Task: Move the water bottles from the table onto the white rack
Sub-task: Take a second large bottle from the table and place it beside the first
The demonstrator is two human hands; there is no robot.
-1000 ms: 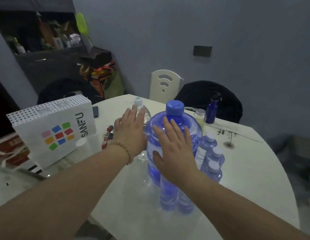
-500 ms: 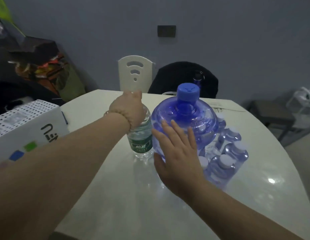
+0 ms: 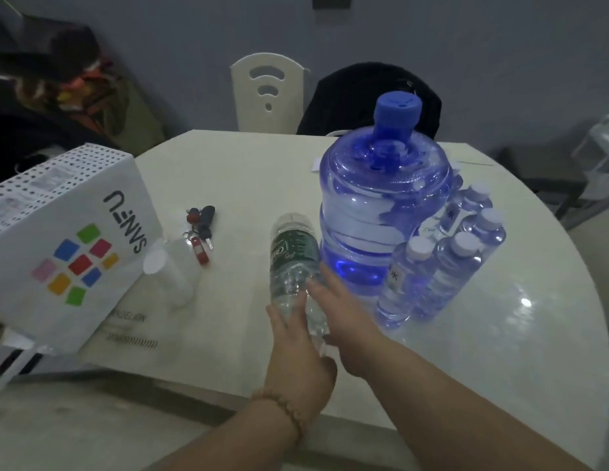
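Observation:
A clear water bottle with a green label [image 3: 291,256] is tilted over the round white table [image 3: 248,171], its neck end pointing toward me. My left hand [image 3: 298,362], with a bead bracelet at the wrist, is closed around that near end. My right hand [image 3: 347,321] presses against the bottle's right side, fingers on it. A large blue water jug with a blue cap [image 3: 381,212] stands just right of the bottle. A shrink-wrapped pack of small bottles with white caps [image 3: 446,263] sits to the right of the jug. At the far right edge stands a white frame [image 3: 602,144], too dim to identify.
A white box with coloured squares [image 3: 68,243] fills the table's left side, with a clear plastic cup [image 3: 167,273] and a bunch of keys [image 3: 201,232] beside it. A cream chair [image 3: 267,90] and a dark chair [image 3: 350,93] stand behind the table. The table's front edge is close to me.
The green-label bottle was upright under my left hand; now it is tipped and pulled toward me. My right hand left the jug and went to the bottle. The view dropped downward.

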